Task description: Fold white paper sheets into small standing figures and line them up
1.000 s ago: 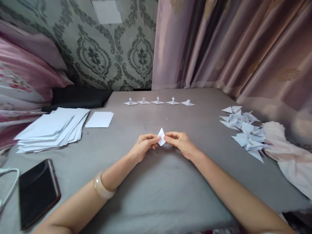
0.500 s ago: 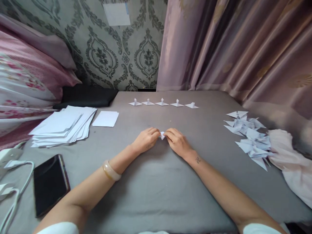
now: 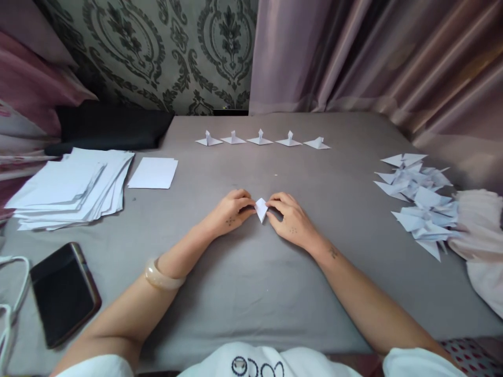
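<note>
Between my two hands a small folded white paper [image 3: 261, 210], kite-shaped with its point toward me, is held just above or on the grey cloth. My left hand [image 3: 231, 212] pinches its left edge between thumb and fingers. On the other side my right hand [image 3: 290, 219] grips the right edge the same way. Beyond them a row of folded paper cranes [image 3: 260, 138] stands across the far part of the table. A stack of small square paper [image 3: 153, 173] lies to the left of my hands.
Large white sheets [image 3: 63, 183] are piled at the left, with a phone [image 3: 65, 293] and white cable [image 3: 21, 277] nearer me. Many folded paper pieces [image 3: 428, 204] heap at the right beside a pale cloth [image 3: 481, 225]. A black folded item [image 3: 113, 125] lies back left.
My view has tipped downward. The fingers have drawn outward to the paper's sides, so more of its kite shape shows between my hands.
</note>
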A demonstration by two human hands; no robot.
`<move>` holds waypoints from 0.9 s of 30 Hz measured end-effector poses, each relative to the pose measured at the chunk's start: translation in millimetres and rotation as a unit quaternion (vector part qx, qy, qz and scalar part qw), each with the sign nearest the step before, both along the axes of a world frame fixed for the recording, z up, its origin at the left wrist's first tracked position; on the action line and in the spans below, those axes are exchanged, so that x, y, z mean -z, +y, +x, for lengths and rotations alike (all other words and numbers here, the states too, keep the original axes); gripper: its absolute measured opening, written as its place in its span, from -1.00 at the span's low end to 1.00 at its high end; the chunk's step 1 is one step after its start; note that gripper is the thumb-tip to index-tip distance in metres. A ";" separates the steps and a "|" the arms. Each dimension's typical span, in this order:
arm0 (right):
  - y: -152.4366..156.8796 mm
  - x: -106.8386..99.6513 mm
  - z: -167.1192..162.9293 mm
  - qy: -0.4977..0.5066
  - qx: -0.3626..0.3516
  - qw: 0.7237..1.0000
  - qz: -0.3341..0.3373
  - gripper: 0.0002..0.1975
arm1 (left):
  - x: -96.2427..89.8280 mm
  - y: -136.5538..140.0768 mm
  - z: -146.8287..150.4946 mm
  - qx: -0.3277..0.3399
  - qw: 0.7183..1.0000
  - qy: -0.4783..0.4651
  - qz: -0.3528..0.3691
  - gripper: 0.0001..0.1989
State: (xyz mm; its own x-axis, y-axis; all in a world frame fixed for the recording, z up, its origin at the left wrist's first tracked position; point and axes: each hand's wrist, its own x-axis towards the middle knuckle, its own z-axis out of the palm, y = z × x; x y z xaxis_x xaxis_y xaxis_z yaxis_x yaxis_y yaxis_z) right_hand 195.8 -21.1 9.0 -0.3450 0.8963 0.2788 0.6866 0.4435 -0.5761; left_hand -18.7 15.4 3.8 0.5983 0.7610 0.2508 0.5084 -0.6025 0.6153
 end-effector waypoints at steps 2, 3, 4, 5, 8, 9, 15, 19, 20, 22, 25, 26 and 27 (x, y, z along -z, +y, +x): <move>0.8 0.0 0.5 0.012 0.002 1.000 -0.007 -0.79 | 0.3 0.2 0.8 -0.002 1.000 -0.003 0.000 -0.77; 1.3 0.0 0.6 0.017 0.003 1.000 -0.011 -0.79 | 0.0 0.0 1.6 -0.006 1.000 -0.004 -0.003 -0.76; 2.0 0.0 0.6 0.022 0.004 1.000 -0.014 -0.80 | -0.6 -0.4 2.4 -0.012 1.000 -0.004 -0.007 -0.75; 2.8 0.1 0.4 0.026 0.007 0.999 -0.017 -0.81 | -1.4 -1.0 3.4 -0.020 1.000 -0.004 -0.011 -0.74; 6.4 0.9 -1.1 0.041 0.020 0.998 -0.030 -0.85 | -4.0 -3.2 6.6 -0.046 0.999 -0.001 -0.020 -0.75; 7.8 1.4 -1.7 0.047 0.024 0.998 -0.033 -0.86 | -4.6 -4.0 7.7 -0.054 0.998 -0.001 -0.023 -0.76; 13.6 5.9 -2.0 0.066 0.037 0.996 -0.041 -0.86 | -5.2 -7.3 13.2 -0.111 0.992 -0.028 -0.060 -0.88; 14.1 6.5 3.4 0.101 0.044 0.991 -0.071 -0.82 | -6.2 -7.1 15.3 -0.128 0.988 -0.033 -0.076 -0.91; 13.8 5.7 4.5 0.107 0.045 0.990 -0.078 -0.78 | -6.7 -7.1 15.5 -0.129 0.988 -0.032 -0.075 -0.91; 12.6 3.6 5.2 0.108 0.039 0.990 -0.083 -0.75 | -7.7 -7.4 15.9 -0.129 0.989 -0.028 -0.071 -0.91; 10.9 0.9 2.7 0.101 0.025 0.991 -0.082 -0.83 | -8.8 -8.4 16.1 -0.128 0.990 -0.022 -0.063 -0.90; 10.6 0.5 1.5 0.095 0.027 0.992 -0.080 -0.87 | -9.0 -8.6 16.2 -0.129 0.989 -0.021 -0.062 -0.89; 10.6 0.3 0.3 0.088 0.030 0.992 -0.079 -0.90 | -9.1 -8.8 16.4 -0.132 0.989 -0.020 -0.062 -0.89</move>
